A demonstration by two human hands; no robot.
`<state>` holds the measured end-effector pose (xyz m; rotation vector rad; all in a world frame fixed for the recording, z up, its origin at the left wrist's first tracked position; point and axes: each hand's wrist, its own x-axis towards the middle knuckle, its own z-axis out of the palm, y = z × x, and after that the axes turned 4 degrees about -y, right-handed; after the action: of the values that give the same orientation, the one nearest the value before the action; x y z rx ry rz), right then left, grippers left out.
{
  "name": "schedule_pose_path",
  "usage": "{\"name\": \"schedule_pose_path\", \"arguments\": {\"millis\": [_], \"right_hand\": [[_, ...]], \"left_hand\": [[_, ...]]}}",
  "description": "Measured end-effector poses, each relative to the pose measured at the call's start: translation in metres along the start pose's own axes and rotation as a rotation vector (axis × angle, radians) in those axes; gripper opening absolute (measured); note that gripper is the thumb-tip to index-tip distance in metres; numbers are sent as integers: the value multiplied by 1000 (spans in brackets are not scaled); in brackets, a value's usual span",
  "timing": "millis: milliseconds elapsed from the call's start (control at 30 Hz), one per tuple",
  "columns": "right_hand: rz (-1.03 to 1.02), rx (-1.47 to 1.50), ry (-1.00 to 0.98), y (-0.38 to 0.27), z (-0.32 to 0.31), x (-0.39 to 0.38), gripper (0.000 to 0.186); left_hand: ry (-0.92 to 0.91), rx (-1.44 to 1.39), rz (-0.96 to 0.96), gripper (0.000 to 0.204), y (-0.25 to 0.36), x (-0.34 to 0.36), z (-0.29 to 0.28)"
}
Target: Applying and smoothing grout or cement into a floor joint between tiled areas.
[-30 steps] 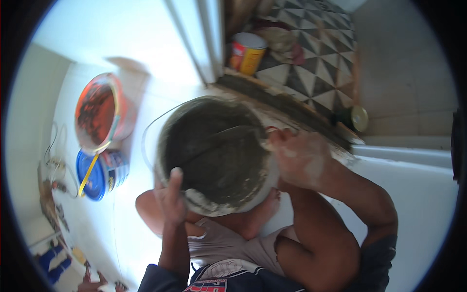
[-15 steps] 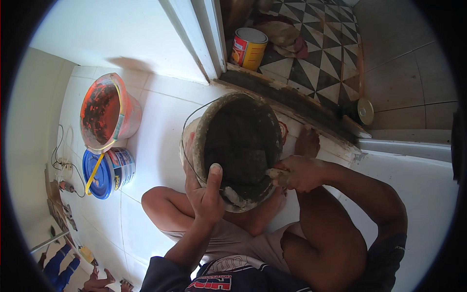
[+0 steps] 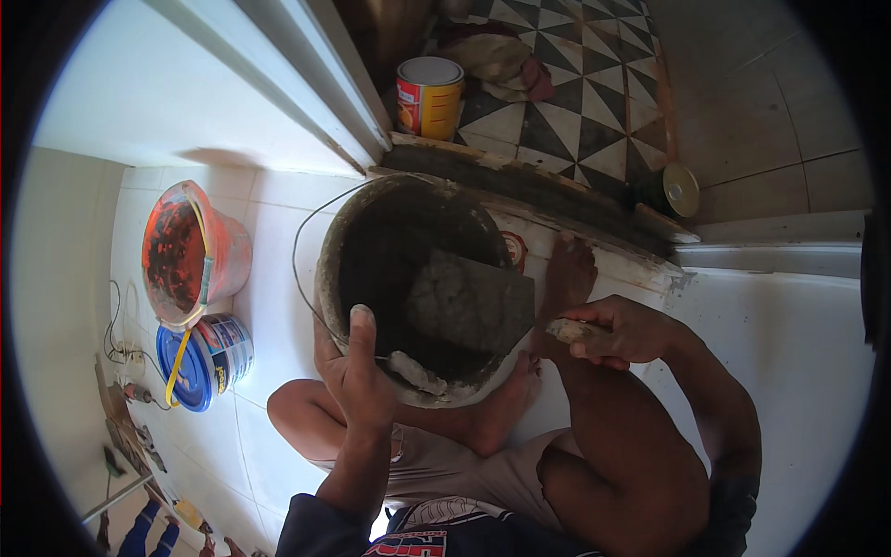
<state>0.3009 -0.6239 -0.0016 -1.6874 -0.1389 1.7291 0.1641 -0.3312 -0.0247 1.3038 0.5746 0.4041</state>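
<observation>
Between my bent legs stands a mortar-stained bucket (image 3: pixel 326 265), tilted, with a thin wire handle and dark insides. My left hand (image 3: pixel 360 376) is closed on its near left rim, thumb over the edge. In my right hand (image 3: pixel 617 334), the fingers wrap round the wooden handle of a trowel (image 3: pixel 522 311). Its flat grey blade reaches over the bucket's right side. A lump of wet grey mortar (image 3: pixel 455 295) lies on the blade. Shadow hides most of what is inside the bucket.
To the left are a red-stained bucket (image 3: pixel 243 255) and a blue-lidded tub (image 3: pixel 186 369). A yellow-and-red can (image 3: pixel 436 100) stands beyond the dark door sill (image 3: pixel 548 202), near a cloth (image 3: pixel 497 65). An open tin (image 3: pixel 680 190) lies by the sill. Another person's blue-clad legs (image 3: pixel 144 534) show lower left.
My right hand has moved right with the trowel, whose blade now shows raised with mortar on it. My left hand stays on the bucket rim. The whole view has shifted slightly.
</observation>
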Motion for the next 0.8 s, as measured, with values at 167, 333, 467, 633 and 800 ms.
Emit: {"name": "schedule_pose_path", "arguments": {"millis": [167, 333, 467, 633, 800], "right_hand": [[-14, 137, 87, 33, -13, -26, 50], [-91, 319, 201, 76, -14, -60, 46], [-7, 445, 459, 98, -4, -82, 46], [-117, 474, 724, 184, -8, -98, 49], [-42, 18, 1254, 184, -10, -110, 49]], "left_hand": [[68, 133, 38, 50, 0, 6, 1], [63, 133, 32, 54, 2, 13, -7], [102, 115, -68, 58, 2, 17, -10], [109, 162, -50, 63, 1, 22, -16], [132, 182, -38, 59, -8, 22, -28]]}}
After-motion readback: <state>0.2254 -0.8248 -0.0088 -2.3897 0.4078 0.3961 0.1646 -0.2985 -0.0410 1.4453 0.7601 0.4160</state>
